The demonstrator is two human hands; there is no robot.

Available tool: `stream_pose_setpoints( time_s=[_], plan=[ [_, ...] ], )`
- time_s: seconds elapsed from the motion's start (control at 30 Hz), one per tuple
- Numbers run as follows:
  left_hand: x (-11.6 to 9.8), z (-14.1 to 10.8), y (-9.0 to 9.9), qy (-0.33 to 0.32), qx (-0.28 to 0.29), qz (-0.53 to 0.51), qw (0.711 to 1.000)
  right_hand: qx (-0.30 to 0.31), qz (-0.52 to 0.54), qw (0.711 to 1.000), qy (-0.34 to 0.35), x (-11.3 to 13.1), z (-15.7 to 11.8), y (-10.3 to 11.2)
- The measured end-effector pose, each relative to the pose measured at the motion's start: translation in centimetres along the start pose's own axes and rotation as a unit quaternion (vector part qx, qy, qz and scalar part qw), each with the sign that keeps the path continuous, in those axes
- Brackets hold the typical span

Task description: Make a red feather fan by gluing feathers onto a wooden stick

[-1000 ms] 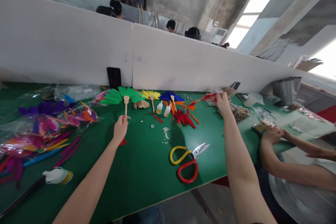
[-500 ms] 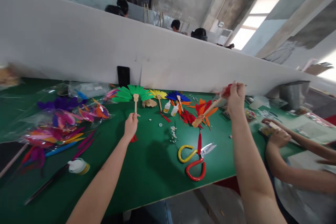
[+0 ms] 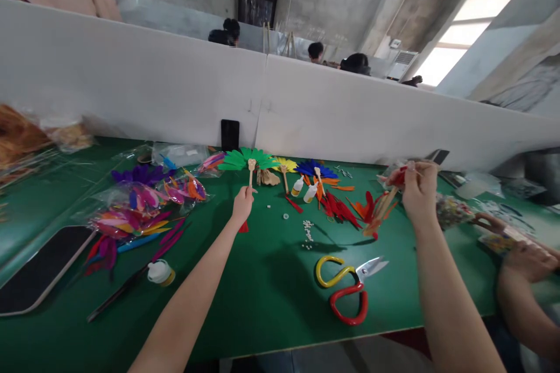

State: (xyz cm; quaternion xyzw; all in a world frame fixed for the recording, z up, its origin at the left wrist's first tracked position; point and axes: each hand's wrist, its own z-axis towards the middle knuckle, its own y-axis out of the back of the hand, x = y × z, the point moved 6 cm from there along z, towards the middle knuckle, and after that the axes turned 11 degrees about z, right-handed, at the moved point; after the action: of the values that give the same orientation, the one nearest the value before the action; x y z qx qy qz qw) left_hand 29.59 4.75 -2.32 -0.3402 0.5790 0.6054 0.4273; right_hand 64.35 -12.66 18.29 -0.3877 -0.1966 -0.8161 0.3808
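Note:
A green feather fan [image 3: 250, 158] stands up from my left hand [image 3: 243, 205], whose fingers close round its pale wooden handle. A red tassel [image 3: 243, 227] hangs below that fist. Raised over the table's right side, my right hand [image 3: 419, 189] pinches the end of a wooden fan handle [image 3: 385, 205] with something red [image 3: 399, 178] bunched at the fingers. This fan's broad wooden end points down and left, slightly blurred, with a red tip below it. Orange and red feathers [image 3: 366, 205] show beside it; whether they are attached I cannot tell.
Scissors [image 3: 355, 287] lie open near the front edge. White beads [image 3: 308, 233], glue bottles [image 3: 310, 192], a yellow fan [image 3: 285, 166], a blue fan [image 3: 315, 169] and red feathers [image 3: 340, 210] are mid-table. Bagged feathers [image 3: 131, 215] cover the left. Another person's hands [image 3: 529, 259] work at right.
The view has swung left. My right hand has turned its wooden piece so the broad end hangs lower and nearer that hand. My left hand keeps hold of the green fan.

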Motion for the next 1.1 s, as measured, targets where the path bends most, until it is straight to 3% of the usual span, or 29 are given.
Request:
stream_pose_setpoints(
  time_s=[0.2,0.53,0.83,1.1],
  plan=[
    [-0.4,1.7,0.3,0.009,-0.003,-0.019,1.0,0.025,0.015,1.0,-0.009,0.1,-1.2,0.1],
    [-0.3,0.2,0.7,0.011,-0.014,-0.004,1.0,0.03,0.018,0.999,-0.026,-0.8,-2.3,-0.3],
    [1.4,0.5,4.1,0.043,-0.049,0.063,0.996,0.041,0.002,0.996,-0.073,-3.1,-3.3,-0.6],
    [2.7,1.0,5.4,0.074,-0.008,0.164,0.984,0.068,0.008,0.996,-0.065,-3.4,-3.7,-1.2]
  ],
)
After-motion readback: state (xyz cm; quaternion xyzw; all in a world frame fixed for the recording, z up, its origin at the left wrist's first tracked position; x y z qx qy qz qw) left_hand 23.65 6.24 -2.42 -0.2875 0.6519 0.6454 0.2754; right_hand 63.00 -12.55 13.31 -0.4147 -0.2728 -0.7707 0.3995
